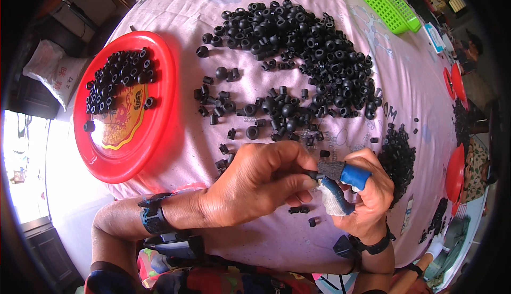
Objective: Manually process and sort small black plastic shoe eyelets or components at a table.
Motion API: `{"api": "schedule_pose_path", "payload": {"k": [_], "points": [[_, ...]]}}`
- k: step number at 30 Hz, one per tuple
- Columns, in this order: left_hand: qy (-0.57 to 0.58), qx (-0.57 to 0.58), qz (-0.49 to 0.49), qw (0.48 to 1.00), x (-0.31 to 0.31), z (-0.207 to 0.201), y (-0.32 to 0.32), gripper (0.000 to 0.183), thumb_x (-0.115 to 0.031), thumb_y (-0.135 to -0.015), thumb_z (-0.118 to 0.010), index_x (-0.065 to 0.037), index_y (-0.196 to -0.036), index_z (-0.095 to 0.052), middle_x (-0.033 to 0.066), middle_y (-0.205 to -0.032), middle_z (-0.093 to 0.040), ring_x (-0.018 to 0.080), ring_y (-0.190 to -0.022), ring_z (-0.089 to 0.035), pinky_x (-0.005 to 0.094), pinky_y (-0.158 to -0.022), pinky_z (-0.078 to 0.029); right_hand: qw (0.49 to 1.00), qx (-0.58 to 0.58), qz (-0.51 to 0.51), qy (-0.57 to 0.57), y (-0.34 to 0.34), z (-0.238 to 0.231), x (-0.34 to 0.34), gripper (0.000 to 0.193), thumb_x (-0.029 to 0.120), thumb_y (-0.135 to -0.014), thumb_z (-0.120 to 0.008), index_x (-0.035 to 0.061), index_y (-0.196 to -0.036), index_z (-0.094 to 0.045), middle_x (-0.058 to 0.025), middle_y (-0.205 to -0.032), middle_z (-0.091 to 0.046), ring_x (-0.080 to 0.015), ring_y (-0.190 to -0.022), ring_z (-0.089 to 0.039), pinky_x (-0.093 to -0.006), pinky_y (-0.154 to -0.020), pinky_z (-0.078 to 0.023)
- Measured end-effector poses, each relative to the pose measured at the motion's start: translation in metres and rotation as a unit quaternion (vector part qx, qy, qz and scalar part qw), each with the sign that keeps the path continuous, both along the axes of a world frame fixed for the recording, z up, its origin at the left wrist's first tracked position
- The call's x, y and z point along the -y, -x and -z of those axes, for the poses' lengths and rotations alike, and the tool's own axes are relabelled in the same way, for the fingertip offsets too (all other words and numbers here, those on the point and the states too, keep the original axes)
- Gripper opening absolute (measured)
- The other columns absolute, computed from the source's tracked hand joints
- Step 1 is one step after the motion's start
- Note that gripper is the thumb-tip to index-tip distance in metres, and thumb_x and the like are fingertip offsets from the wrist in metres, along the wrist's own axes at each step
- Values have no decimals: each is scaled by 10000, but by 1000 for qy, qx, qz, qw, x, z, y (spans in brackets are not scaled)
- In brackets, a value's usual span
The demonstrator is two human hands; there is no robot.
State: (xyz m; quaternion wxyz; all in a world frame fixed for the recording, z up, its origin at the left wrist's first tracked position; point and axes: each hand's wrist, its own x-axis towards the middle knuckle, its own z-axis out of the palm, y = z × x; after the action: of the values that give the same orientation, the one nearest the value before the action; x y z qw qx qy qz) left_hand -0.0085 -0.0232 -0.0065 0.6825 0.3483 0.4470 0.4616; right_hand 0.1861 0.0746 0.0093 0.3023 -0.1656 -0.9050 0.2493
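Observation:
My left hand (261, 185) pinches a small black rubber part (315, 175) between thumb and forefinger. Opposite it, my right hand (370, 193) closes on the same part from the right. Knitted finger covers in grey and blue (355, 177) wrap its thumb and forefinger. How far the part reaches between the covered fingertips is hidden. Just beyond both hands lies a loose group of black rubber pieces (287, 110), some ball-shaped and some short hollow stubs. A few more small pieces (312, 221) rest on the cloth below the fingertips.
A red round tray (169, 102) at left holds many black ring-ended pieces. Beyond my hands spreads a large heap of black pieces (319, 54); a pile of smaller ones (396, 155) is at right. A green basket (380, 1) stands far right. Another person's gloved hand (436, 245) shows at lower right.

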Motion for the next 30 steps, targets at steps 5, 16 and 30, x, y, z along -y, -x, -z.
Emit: {"api": "schedule_pose_path", "payload": {"k": [5,16,30], "points": [[-68,-102,-33,992,6,8,-7,121,-10,-969,-603,37,-1078,-578,93,-959,-702,117,-859,-691,236,-751,-588,998,15,13,67,1,-2,4,267,13,-678,-765,9,-925,-664,-86,-744,-638,-274,-645,-619,-342,-589,-499],[-7,7,-33,999,-4,6,-6,139,-57,-958,-638,12,-1077,-627,11,-844,-683,43,-754,-641,200,-633,-510,994,16,76,72,1,2,3,317,32,-684,-796,18,-978,-679,-112,-942,-670,-287,-824,-627,-359,-691,-512],[29,85,9,996,-7,3,2,203,-125,-974,-640,13,-1122,-631,8,-949,-673,39,-794,-613,187,-669,-507,999,22,9,-28,4,-3,0,493,77,-550,-842,7,-1017,-699,-130,-1062,-676,-314,-882,-629,-391,-738,-524]]}}
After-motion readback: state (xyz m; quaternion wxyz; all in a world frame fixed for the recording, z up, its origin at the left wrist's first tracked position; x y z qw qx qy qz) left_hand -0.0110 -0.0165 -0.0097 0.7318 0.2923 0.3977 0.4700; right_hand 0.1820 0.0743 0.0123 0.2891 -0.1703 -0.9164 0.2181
